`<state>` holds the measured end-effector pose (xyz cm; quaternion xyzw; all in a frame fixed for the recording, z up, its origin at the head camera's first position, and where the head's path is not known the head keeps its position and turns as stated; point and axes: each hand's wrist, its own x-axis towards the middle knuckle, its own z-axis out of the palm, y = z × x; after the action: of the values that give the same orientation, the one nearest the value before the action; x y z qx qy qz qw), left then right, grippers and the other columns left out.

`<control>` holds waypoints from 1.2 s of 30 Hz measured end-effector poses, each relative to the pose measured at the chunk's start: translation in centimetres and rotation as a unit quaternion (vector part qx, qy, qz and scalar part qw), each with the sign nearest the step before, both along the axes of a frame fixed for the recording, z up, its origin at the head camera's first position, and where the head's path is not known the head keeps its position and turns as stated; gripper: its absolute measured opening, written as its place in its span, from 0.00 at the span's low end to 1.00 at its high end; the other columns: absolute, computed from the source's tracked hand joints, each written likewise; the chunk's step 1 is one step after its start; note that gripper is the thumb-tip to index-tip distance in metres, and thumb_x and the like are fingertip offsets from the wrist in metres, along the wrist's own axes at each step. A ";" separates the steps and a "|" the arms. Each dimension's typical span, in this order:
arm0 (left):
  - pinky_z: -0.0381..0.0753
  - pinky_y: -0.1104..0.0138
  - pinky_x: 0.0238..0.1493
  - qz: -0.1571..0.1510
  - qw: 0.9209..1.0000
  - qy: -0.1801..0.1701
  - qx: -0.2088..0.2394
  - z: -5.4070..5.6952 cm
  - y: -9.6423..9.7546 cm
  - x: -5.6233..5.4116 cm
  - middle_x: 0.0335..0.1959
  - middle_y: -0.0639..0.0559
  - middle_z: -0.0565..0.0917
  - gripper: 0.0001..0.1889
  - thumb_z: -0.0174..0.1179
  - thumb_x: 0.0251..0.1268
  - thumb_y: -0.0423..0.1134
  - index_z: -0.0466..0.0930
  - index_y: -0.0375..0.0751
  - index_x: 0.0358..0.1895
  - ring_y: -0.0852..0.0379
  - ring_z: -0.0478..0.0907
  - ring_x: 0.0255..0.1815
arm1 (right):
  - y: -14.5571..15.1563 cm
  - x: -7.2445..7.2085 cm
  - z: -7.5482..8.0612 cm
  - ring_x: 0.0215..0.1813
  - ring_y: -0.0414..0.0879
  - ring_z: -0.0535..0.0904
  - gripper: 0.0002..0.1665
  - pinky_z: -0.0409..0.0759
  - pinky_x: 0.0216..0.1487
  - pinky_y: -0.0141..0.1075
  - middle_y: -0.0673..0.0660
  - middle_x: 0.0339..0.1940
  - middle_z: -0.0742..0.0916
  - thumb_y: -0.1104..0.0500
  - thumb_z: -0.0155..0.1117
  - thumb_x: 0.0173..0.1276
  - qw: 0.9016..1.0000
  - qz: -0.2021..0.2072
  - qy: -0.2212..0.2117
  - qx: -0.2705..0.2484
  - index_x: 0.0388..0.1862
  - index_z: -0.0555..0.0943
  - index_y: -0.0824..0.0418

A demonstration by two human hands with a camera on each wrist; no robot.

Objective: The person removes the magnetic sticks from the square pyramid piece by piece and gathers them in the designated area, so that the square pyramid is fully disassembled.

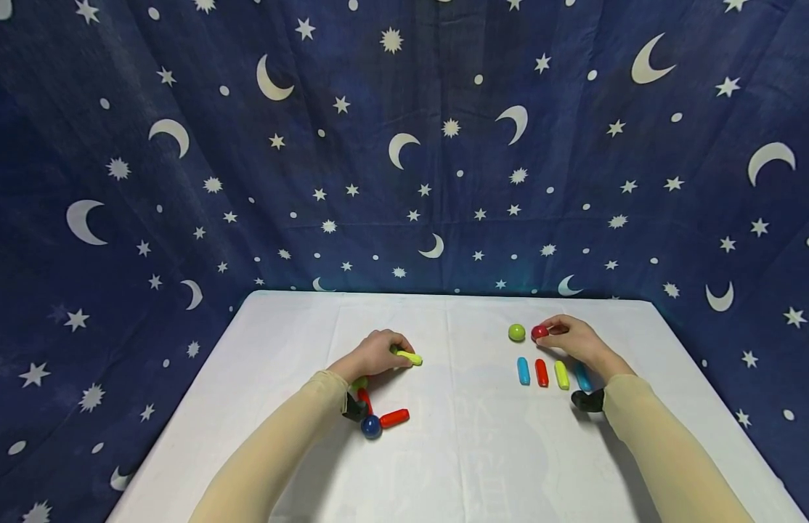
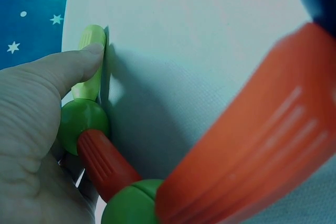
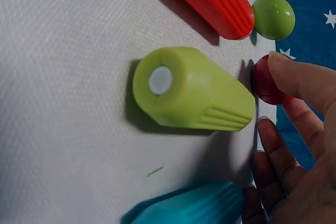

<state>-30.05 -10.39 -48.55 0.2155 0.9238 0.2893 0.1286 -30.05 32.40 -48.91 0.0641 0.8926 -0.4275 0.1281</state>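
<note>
My left hand [image 1: 378, 352] grips a chain of magnetic rods and balls. Its thumb lies along a yellow-green rod [image 2: 92, 82], which joins a green ball [image 2: 86, 124]. A red rod [image 2: 107, 163] leads on to a second green ball [image 2: 131, 205], then a larger-looking red rod [image 2: 247, 140] reaches toward a dark blue ball [image 1: 371, 426]. Another red rod [image 1: 394, 418] extends from the blue ball on the table. At the back right, my right hand [image 1: 577, 341] pinches a red ball [image 3: 269, 81] between thumb and index finger.
Left of the red ball sits a lime-green ball [image 1: 517, 333]. A row of loose rods lies nearer: blue [image 1: 523, 371], red [image 1: 542, 373], yellow-green [image 1: 562, 375] and another blue one [image 1: 582, 378] below my right wrist. A star-patterned curtain [image 1: 352, 145] surrounds the white table [image 1: 457, 465].
</note>
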 end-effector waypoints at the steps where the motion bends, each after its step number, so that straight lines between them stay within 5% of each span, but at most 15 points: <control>1: 0.73 0.59 0.54 0.000 1.000 -0.001 0.000 0.0 0.0 0.0 0.39 0.60 0.84 0.07 0.73 0.64 0.41 0.89 0.49 0.44 0.56 0.74 0.45 | 0.0 0.0 0.0 0.62 0.65 0.68 0.38 0.70 0.66 0.60 0.71 0.64 0.75 0.49 0.74 0.68 1.000 0.001 0.001 0.000 0.69 0.70 0.66; 16: 0.71 0.57 0.56 -0.008 1.000 0.016 -0.005 0.0 0.0 0.3 0.40 0.60 0.84 0.08 0.73 0.63 0.41 0.89 0.50 0.44 0.54 0.75 0.47 | 0.3 -0.1 -0.5 0.59 0.63 0.69 0.37 0.75 0.57 0.50 0.70 0.64 0.75 0.49 0.74 0.67 1.000 -0.003 -0.007 -0.015 0.67 0.71 0.64; 36: 0.71 0.57 0.56 -0.002 1.000 0.004 -0.004 0.3 0.0 0.3 0.39 0.60 0.84 0.08 0.73 0.64 0.42 0.89 0.50 0.44 0.53 0.74 0.47 | 0.2 -0.4 -0.4 0.64 0.66 0.67 0.44 0.72 0.65 0.58 0.72 0.68 0.72 0.48 0.76 0.66 1.000 -0.002 -0.011 -0.008 0.73 0.68 0.63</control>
<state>-29.78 -10.36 -48.21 0.2183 0.9249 0.2845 0.1266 -30.45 32.58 -49.29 0.0699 0.8873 -0.4345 0.1377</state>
